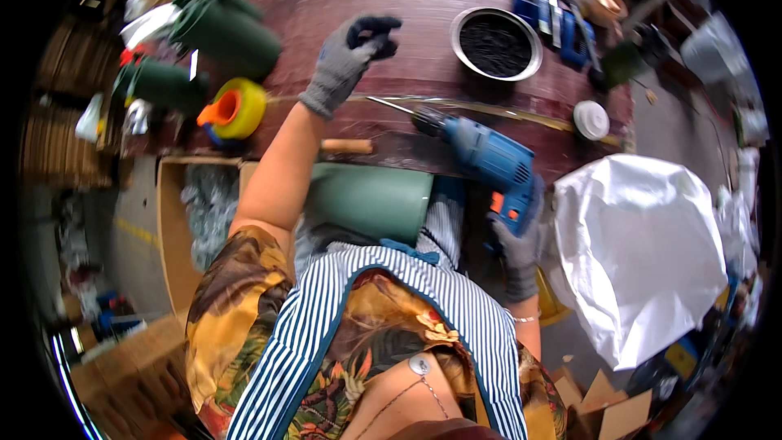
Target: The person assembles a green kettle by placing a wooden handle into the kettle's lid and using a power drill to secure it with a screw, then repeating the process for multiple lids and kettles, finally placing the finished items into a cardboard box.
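Note:
My right hand [521, 248], in a grey glove, grips the handle of a blue power drill [493, 151]. Its long thin bit points left along the table's front edge. Over the table, my left hand [350, 57] wears a grey glove with dark fingertips. Its fingers are bent and slightly blurred; anything between them is too small to make out. To its right stands a round metal bowl [533, 57] of small black pieces, likely screws. A green cylinder [371, 200] lies across my lap below the table edge, with a wooden rod [346, 147] just beyond it.
Dark green cylindrical containers [236, 41] and a yellow tape roll [248, 110] are at the table's left. Blue-handled tools [574, 41] and a white round lid [590, 120] lie right. A white-covered round surface [643, 253] stands beside me; an open carton [175, 236] is at left.

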Available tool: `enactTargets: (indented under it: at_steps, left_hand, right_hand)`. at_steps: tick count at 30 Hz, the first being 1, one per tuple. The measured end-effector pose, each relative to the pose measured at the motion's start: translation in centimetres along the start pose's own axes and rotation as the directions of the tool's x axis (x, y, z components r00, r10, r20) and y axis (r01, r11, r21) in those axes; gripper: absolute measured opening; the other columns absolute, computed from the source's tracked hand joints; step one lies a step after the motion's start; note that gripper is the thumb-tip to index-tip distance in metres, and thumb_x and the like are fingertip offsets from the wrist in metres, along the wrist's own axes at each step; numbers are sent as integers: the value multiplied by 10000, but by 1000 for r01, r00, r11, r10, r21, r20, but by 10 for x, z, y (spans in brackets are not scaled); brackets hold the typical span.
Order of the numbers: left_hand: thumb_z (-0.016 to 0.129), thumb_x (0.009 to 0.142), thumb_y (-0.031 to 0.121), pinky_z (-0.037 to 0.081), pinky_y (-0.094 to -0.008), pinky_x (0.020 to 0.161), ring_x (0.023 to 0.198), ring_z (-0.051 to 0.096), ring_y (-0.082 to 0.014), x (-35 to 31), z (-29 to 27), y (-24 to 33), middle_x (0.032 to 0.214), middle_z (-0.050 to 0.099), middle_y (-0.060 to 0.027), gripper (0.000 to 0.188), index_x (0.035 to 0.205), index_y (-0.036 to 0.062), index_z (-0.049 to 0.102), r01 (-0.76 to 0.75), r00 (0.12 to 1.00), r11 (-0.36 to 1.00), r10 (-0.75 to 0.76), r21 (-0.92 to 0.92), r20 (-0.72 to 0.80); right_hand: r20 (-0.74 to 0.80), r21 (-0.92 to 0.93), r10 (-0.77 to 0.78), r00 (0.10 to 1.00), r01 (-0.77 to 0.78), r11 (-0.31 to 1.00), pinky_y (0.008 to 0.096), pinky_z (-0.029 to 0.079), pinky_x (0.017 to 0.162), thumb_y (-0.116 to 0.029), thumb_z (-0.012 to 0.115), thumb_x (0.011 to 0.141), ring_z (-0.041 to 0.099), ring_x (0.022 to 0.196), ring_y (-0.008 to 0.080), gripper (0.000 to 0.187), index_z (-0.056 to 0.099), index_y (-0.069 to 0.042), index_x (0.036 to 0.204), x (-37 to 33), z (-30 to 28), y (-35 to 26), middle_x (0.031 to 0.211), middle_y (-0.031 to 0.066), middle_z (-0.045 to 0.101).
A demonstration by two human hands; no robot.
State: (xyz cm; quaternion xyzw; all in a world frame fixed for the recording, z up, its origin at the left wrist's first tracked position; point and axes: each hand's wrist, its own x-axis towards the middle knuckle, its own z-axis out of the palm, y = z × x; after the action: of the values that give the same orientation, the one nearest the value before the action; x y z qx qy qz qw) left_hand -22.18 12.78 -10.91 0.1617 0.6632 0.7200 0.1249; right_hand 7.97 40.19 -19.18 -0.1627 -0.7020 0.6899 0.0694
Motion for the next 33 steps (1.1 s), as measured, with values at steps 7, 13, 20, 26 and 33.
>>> enactTargets:
  at_steps: [7, 13, 20, 26, 33]
  left_hand:
    - [593, 946, -5, 532, -261, 909, 988, 658, -130, -97, -80, -31, 1128, 716, -70, 310, 1245, -13, 676, 418, 904, 878, -427, 233, -9]
    - [564, 933, -35, 529, -249, 915, 977, 654, -124, -98, -69, -27, 1132, 717, -69, 333, 1242, -11, 686, 434, 899, 891, -437, 135, -9]
    - [597, 911, -47, 529, -290, 975, 1025, 673, -146, -93, -74, -34, 1138, 736, -85, 310, 1194, 2, 715, 338, 935, 899, -355, 280, 12]
    - [676, 823, 64, 534, -369, 931, 1016, 702, -247, -95, -79, -40, 1075, 748, -95, 342, 1140, 156, 767, -8, 992, 742, -81, 670, 101]
    - [677, 787, 112, 545, -389, 852, 949, 715, -256, -74, -84, -82, 1035, 759, -76, 332, 1096, 189, 770, -265, 961, 618, 108, 740, 254]
  right_hand:
    - [70, 91, 48, 996, -55, 994, 263, 574, 787, -28, 722, 790, 644, 911, 149, 953, 239, -155, 1601, -7, 12, -1, 1282, 109, 537]
    - [58, 88, 54, 997, -59, 994, 251, 563, 774, -43, 709, 802, 642, 890, 150, 919, 261, -153, 1597, -6, 19, -10, 1257, 105, 537]
    - [43, -77, -99, 994, 102, 992, 260, 524, 735, -119, 736, 817, 594, 874, 145, 881, 295, -132, 1579, -5, 13, 10, 1272, 96, 540]
    - [-30, -407, 90, 995, -95, 909, 337, 487, 866, -204, 772, 801, 570, 1032, 211, 867, 349, -82, 1548, -7, 9, -5, 1320, 107, 541]
    - [336, -109, -50, 941, 92, 990, 364, 450, 948, -269, 710, 847, 536, 1097, 230, 671, 431, -59, 1420, 68, 82, -3, 1286, 106, 538]
